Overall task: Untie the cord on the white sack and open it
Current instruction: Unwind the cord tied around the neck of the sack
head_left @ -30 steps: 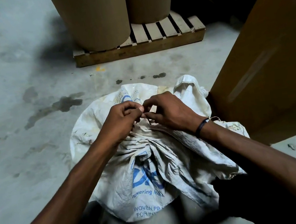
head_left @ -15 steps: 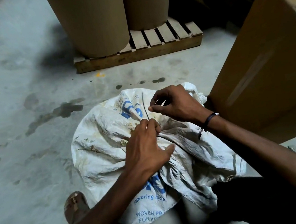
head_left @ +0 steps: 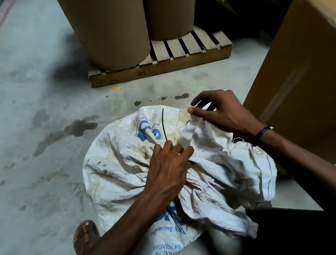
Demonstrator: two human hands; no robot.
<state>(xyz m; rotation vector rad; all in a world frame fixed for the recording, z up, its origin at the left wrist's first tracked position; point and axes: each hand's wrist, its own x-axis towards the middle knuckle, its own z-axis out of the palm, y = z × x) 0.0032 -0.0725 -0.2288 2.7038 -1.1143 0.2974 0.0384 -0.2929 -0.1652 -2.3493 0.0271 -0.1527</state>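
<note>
The white sack (head_left: 115, 172), crumpled and printed in blue, lies on the concrete floor in front of me. My left hand (head_left: 168, 170) rests on its gathered neck, fingertips closed where a thin black cord (head_left: 163, 125) comes out and stands up over the sack. My right hand (head_left: 223, 113) is farther back and to the right, thumb and fingers pinching a fold of the sack's loose mouth fabric. It does not touch the cord. A dark band circles my right wrist. The knot itself is hidden under my left fingers.
A large cardboard box (head_left: 310, 78) stands close on the right, against the sack. Ahead, a wooden pallet (head_left: 176, 64) carries two tall brown drums (head_left: 106, 22). A sandalled foot (head_left: 85, 234) is at the sack's near left. Dark stains mark the floor (head_left: 16, 147).
My right hand has let go of the cord and moved right onto the sack's mouth fabric, lifting a fold. My left hand stays at the neck. The cord now stands free.
</note>
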